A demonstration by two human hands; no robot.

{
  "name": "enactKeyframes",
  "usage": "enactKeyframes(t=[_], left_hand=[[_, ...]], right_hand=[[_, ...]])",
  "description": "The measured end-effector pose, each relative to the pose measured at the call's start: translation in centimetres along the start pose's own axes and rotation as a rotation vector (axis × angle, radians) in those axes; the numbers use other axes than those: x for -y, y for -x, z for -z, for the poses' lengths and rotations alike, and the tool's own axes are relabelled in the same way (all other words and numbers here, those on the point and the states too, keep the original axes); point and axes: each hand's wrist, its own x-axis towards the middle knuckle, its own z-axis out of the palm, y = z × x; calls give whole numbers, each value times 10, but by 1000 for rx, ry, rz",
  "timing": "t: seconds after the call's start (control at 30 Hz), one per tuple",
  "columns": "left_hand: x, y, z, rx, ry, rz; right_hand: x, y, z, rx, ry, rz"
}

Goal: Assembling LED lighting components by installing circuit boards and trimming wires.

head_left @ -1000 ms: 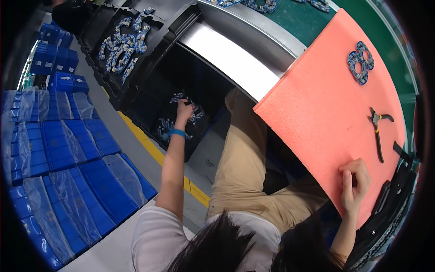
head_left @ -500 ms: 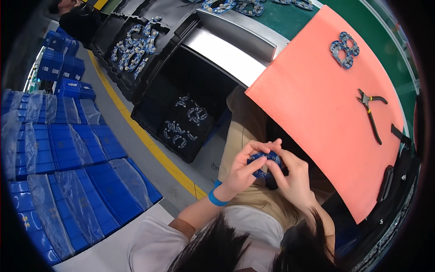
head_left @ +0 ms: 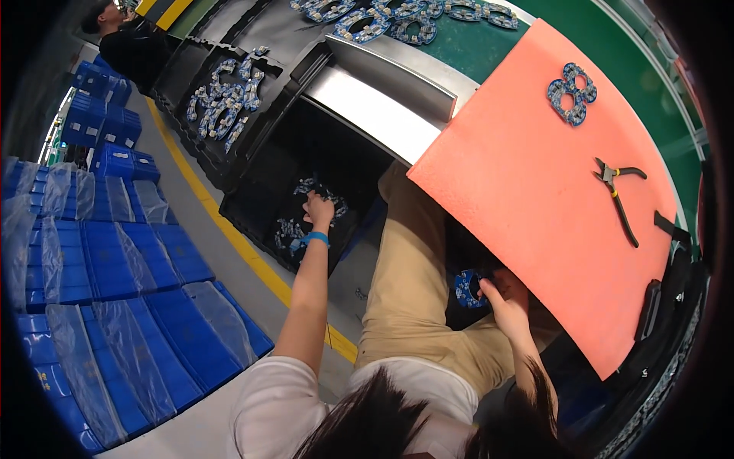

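Observation:
My left hand (head_left: 319,211) is down in a black bin (head_left: 264,164), over loose blue circuit board pieces (head_left: 289,229). Its fingers look curled together; whatever they hold, if anything, is hidden. Above my lap, close to the mat's edge, my right hand (head_left: 505,300) grips a blue ring-shaped circuit board (head_left: 466,288), thumb on top. On the salmon-pink mat (head_left: 527,191) lie joined blue ring boards (head_left: 572,93). Side cutters (head_left: 616,199) with black and yellow handles rest on the mat, jaws slightly apart.
Another black tray (head_left: 195,73) beyond the bin holds more blue boards (head_left: 229,99). Several ring boards (head_left: 363,24) lie on the green bench top (head_left: 478,50). Stacked blue crates (head_left: 145,306) stand at left past a yellow floor line (head_left: 229,229). A person (head_left: 130,46) is at far left.
My left hand has left the board and reached out left and forward into the bin. My right hand keeps the board, now lower and slightly to the right. The view has shifted slightly.

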Motion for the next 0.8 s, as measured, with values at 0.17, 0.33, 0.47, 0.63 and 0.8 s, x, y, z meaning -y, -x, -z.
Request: enactKeyframes(t=[0.17, 0.33, 0.47, 0.63, 0.8], left_hand=[[-4, -10, -13, 144, -35, -37], [20, -24, -19, 172, 92, -128], [-13, -1, -9, 65, 98, -195], [-98, 100, 62, 281, 698, -564], [-160, 243, 144, 978, 789, -483]], right_hand=[[-12, -3, 6, -36, 9, -68], [-10, -8, -6, -26, -19, -83], [-16, -10, -2, -30, -11, -65], [-9, -9, -9, -75, 19, 68], [14, -1, -41, 75, -112, 2]])
